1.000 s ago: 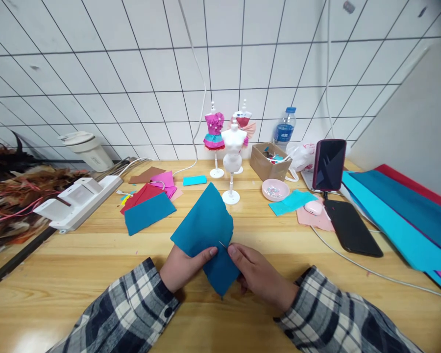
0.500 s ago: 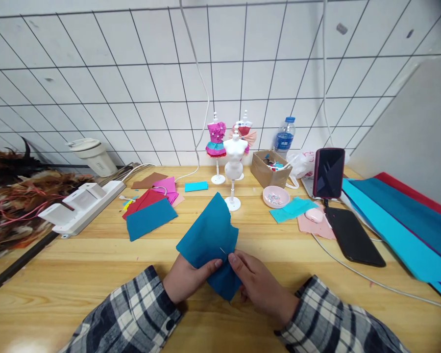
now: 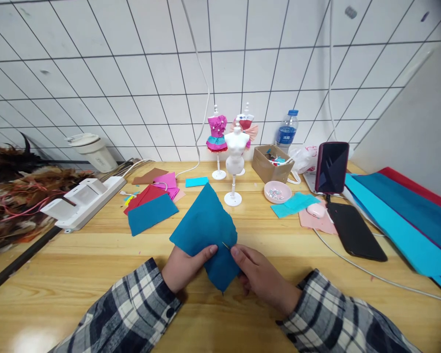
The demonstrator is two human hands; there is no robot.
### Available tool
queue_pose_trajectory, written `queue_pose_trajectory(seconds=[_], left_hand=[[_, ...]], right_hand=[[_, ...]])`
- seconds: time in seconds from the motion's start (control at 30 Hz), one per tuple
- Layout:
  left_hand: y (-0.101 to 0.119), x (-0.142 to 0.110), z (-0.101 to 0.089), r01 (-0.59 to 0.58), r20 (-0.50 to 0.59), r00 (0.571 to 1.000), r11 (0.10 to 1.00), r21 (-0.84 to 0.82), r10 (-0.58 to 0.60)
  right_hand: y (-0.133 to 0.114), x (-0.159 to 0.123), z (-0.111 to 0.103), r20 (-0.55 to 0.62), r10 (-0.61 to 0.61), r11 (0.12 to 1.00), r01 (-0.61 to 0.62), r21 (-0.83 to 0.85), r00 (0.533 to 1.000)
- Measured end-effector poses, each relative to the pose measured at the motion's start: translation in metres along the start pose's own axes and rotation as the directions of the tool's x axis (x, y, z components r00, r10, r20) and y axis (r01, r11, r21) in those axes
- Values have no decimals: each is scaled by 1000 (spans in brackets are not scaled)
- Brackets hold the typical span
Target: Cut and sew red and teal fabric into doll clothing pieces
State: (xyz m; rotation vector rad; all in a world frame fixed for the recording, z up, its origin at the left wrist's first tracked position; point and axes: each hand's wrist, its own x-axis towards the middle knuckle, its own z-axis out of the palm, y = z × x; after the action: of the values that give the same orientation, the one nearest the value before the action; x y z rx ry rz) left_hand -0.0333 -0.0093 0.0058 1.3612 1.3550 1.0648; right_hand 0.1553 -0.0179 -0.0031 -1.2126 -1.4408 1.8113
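A teal piece of fabric (image 3: 206, 220) is held up over the table, spread with one corner pointing away from me. My left hand (image 3: 185, 264) is closed on it, thumb on top and fingers hidden underneath. My right hand (image 3: 259, 274) pinches a thin sewing needle (image 3: 226, 245) at the cloth's right side, its tip lying over the fabric. Whether the needle pierces the cloth I cannot tell. Beyond the fabric stands a bare white mini dress form (image 3: 235, 154).
Two dressed mini forms, one in a pink dress (image 3: 217, 130), stand behind. A cardboard box (image 3: 270, 169), pink bead bowl (image 3: 277, 192), upright phone (image 3: 331, 167) and black phone (image 3: 356, 233) are at right. Fabric scraps (image 3: 152, 214) and a power strip (image 3: 86, 203) lie left.
The fabric has spread flatter, its top corner shifting left. More of the needle shows between my right fingertips. The whole view has tilted slightly.
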Motion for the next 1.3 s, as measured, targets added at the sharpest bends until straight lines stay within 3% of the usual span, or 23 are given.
queue_pose_trajectory(seconds=[0.43,0.7,0.83,1.1,1.3], left_hand=[[-4,1,-4,-13,-16,1000,999,37,13],[-2,0,-3,-18,16,1000,999,36,17],[-3,-2,-1,2,86,996,999,34,-5],[-6,-7,8,68,109,993,972,-223,-44],[-10,-5,7,14,128,992,984,-178,9]], right_hand=[[0,1,-1,10,-11,1000,11,23,1000],[-2,-3,1,54,34,998,-36,47,998],[-2,-4,2,45,21,999,-22,27,999],[1,-7,5,25,-32,999,33,-17,999],[2,-6,7,38,-48,999,47,27,998]])
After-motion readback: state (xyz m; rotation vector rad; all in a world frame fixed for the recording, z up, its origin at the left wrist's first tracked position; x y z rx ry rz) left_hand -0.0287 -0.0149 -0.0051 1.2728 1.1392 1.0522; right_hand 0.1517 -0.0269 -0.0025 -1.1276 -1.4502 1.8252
